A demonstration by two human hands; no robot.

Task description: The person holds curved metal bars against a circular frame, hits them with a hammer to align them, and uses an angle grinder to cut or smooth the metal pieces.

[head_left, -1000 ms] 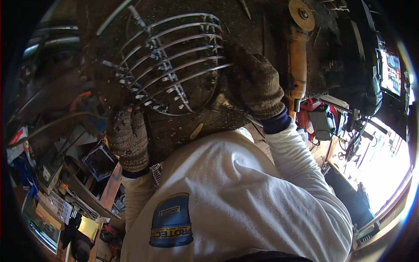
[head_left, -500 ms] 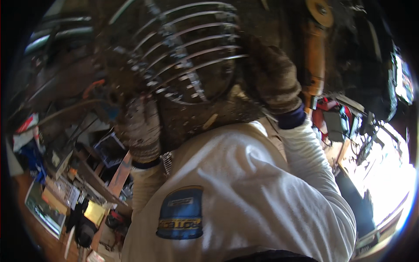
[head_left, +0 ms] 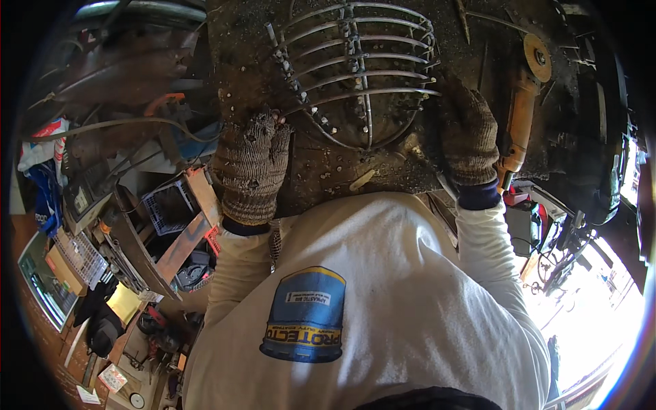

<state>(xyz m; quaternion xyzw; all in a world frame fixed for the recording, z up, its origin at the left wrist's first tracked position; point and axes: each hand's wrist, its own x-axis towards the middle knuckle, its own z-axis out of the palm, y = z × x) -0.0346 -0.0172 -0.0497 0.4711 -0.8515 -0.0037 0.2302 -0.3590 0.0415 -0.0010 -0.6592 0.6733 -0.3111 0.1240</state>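
on the worktop (head_left: 331, 174), a metal frame (head_left: 360, 68) of curved bars

the gloved left hand (head_left: 253, 164) is beside the nearest bar's left end, the gloved right hand (head_left: 470, 140) near its right end; whether either grip is clamped or apart, i cannot tell. an orange grinder (head_left: 521, 119) lies further right.

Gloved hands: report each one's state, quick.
Left hand: fingers at the metal grille's near left corner; whether they grip it cannot be told.
Right hand: fingers in shadow beside the grille's right side; open or closed cannot be told.
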